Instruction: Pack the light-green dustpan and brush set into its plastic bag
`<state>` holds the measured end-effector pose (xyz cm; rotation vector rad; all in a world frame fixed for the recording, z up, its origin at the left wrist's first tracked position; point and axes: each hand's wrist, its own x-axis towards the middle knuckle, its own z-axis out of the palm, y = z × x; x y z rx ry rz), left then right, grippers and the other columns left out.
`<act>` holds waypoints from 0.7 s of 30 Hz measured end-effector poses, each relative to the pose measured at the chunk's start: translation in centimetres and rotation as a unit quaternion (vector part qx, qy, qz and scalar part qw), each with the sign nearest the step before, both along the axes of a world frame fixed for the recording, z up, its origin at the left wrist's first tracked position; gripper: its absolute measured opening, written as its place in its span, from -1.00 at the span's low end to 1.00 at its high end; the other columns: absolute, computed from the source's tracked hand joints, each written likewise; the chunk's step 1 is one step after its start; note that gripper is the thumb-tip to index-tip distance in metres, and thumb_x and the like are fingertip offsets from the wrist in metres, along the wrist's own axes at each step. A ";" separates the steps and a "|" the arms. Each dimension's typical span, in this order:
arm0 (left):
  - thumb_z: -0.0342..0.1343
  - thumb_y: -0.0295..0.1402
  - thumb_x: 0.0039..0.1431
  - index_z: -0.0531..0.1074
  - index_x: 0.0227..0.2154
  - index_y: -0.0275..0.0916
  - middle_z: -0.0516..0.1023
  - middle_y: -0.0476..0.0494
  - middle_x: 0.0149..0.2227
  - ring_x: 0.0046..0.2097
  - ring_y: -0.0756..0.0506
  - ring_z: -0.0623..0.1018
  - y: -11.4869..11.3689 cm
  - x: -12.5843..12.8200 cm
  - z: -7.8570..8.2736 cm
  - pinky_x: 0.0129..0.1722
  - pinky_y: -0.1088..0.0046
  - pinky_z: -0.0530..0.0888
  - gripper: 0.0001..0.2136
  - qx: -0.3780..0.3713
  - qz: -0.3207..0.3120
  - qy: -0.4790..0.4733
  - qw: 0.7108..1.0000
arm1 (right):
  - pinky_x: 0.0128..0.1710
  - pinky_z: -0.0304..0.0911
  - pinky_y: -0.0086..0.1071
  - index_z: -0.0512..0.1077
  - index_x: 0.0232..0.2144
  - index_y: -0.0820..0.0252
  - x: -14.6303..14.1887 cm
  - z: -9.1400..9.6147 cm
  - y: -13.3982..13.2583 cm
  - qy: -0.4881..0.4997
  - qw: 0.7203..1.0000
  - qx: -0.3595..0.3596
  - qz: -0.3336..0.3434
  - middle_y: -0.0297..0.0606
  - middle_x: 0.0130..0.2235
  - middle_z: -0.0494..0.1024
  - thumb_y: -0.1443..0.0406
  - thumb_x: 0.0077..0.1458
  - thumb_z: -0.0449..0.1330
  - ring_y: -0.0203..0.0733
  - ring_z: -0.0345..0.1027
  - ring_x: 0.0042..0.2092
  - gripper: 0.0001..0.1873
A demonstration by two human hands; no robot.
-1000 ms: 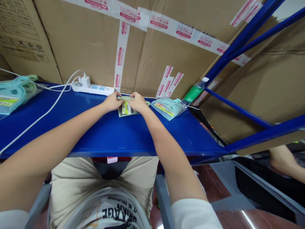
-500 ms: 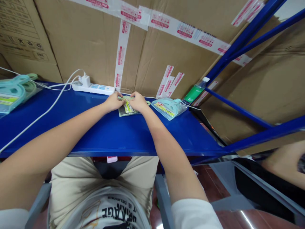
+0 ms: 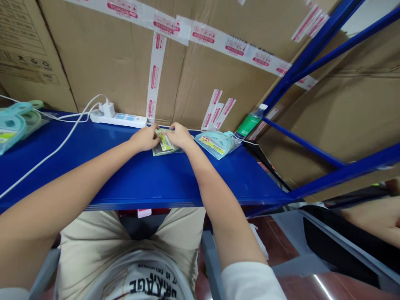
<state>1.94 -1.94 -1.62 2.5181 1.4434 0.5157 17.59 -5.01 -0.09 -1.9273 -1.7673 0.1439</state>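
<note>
A bagged pale green dustpan set (image 3: pixel 158 152) lies on the blue tabletop in front of me, with a yellow-green label on its upper face. My left hand (image 3: pixel 145 138) grips its left edge with curled fingers. From the right, my right hand (image 3: pixel 180 135) holds the far side, its thumb resting near the label. Part of the set is hidden under my hands. Just right of them lies a bagged light blue dustpan set (image 3: pixel 223 142) with a similar label.
More bagged dustpans (image 3: pixel 14 123) lie at the far left. A white power strip (image 3: pixel 125 120) with trailing cables sits along the back. A green-labelled bottle (image 3: pixel 251 122) leans near the blue rack post (image 3: pixel 290 77). Cardboard boxes (image 3: pixel 118 66) wall the back. Another person's arm (image 3: pixel 371 216) shows at right.
My left hand has shifted slightly left, off the label's edge, so more of the label shows. The view has turned a little; the other person's arm has moved.
</note>
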 end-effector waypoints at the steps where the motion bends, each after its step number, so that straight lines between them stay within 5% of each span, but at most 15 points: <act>1: 0.04 -0.31 0.23 0.31 0.19 -0.25 0.68 -0.24 -0.08 0.01 -0.23 0.64 0.0 -0.1 0.0 -0.03 0.32 0.49 -0.53 0.001 -0.007 0.007 1.000 | 0.09 0.33 -0.22 0.48 -0.04 0.15 0.7 0.3 -0.1 -0.009 1.000 0.010 -0.017 -0.12 -0.02 0.63 0.23 0.26 0.12 -0.05 0.49 0.06 -0.73; 5: 0.02 -0.27 0.25 0.30 0.20 -0.27 0.67 -0.28 -0.06 0.01 -0.25 0.63 0.0 -0.2 -0.1 -0.01 0.28 0.49 -0.53 -0.002 -0.024 0.016 1.000 | 0.12 0.33 -0.17 0.48 0.01 0.25 4.1 1.1 -0.4 -0.044 0.991 0.020 -0.124 0.04 0.03 0.61 0.25 0.30 0.05 0.03 0.48 0.11 -0.66; 9: 0.02 -0.28 0.24 0.30 0.20 -0.22 0.67 -0.23 -0.08 -0.01 -0.23 0.63 0.1 -0.2 -0.2 -0.02 0.29 0.49 -0.53 0.004 -0.033 0.015 0.999 | 0.08 0.37 -0.26 0.54 -0.04 0.34 6.0 0.8 0.1 -0.035 0.984 -0.070 -0.159 0.12 0.03 0.61 0.31 0.25 0.10 0.05 0.50 0.12 -0.68; 14: 0.02 -0.29 0.24 0.30 0.20 -0.23 0.66 -0.23 -0.08 -0.02 -0.22 0.63 0.0 -0.4 -0.2 -0.03 0.31 0.49 -0.53 0.003 -0.037 0.015 0.999 | -0.21 0.49 -0.26 0.57 -0.21 0.39 6.0 0.3 0.9 0.066 0.978 -0.136 -0.143 0.05 -0.32 0.66 0.39 0.17 0.14 0.03 0.62 -0.25 -0.77; 21: 0.04 -0.28 0.23 0.32 0.18 -0.20 0.67 -0.21 -0.08 -0.03 -0.23 0.63 0.2 -0.5 -0.4 -0.05 0.33 0.49 -0.54 0.010 -0.042 0.007 0.999 | -0.46 0.42 -0.40 0.49 -0.37 0.31 6.2 -0.4 0.9 0.193 0.962 -0.136 -0.139 -0.28 -0.61 0.46 0.51 0.16 0.13 -0.27 0.37 -0.58 -0.85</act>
